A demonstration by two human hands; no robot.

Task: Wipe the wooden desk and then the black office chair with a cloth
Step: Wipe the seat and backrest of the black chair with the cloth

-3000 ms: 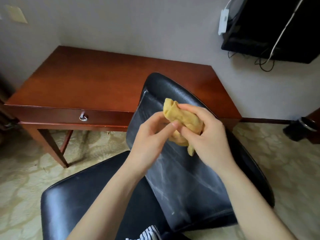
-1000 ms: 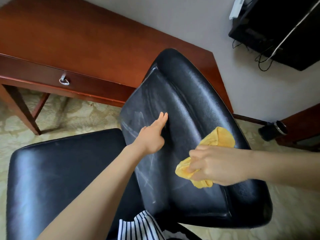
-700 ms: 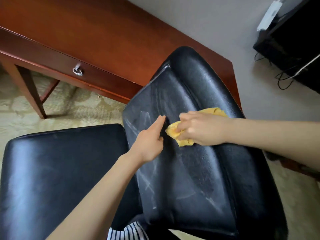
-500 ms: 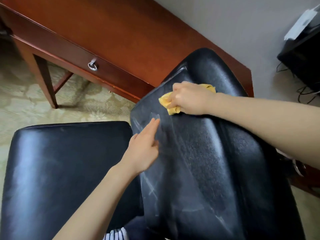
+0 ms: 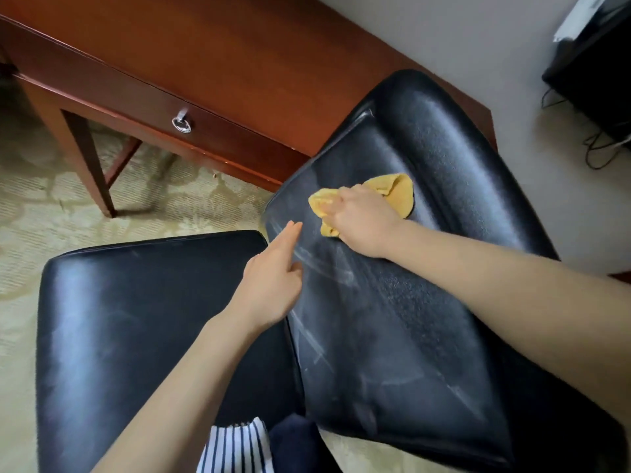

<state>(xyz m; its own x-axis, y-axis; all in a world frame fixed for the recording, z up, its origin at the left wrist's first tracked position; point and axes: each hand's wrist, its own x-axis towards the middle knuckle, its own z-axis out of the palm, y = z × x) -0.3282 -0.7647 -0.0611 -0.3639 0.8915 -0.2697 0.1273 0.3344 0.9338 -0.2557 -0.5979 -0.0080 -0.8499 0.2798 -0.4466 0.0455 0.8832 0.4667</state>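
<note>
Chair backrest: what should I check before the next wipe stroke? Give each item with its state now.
1. Cloth gripped: ok. The right hand holds the yellow cloth bunched.
2. Cloth on surface: ok. It is pressed on the upper left of the backrest.
3. Backrest steadied: ok. The left hand appears to rest with straight fingers at its left edge.
4. Backrest free of marks: not ok. Pale streaks cross its lower half.
5. Seat wiped: cannot tell. The seat shows only a hazy sheen.
6. Desk done: cannot tell from the part of the desk in view.
</note>
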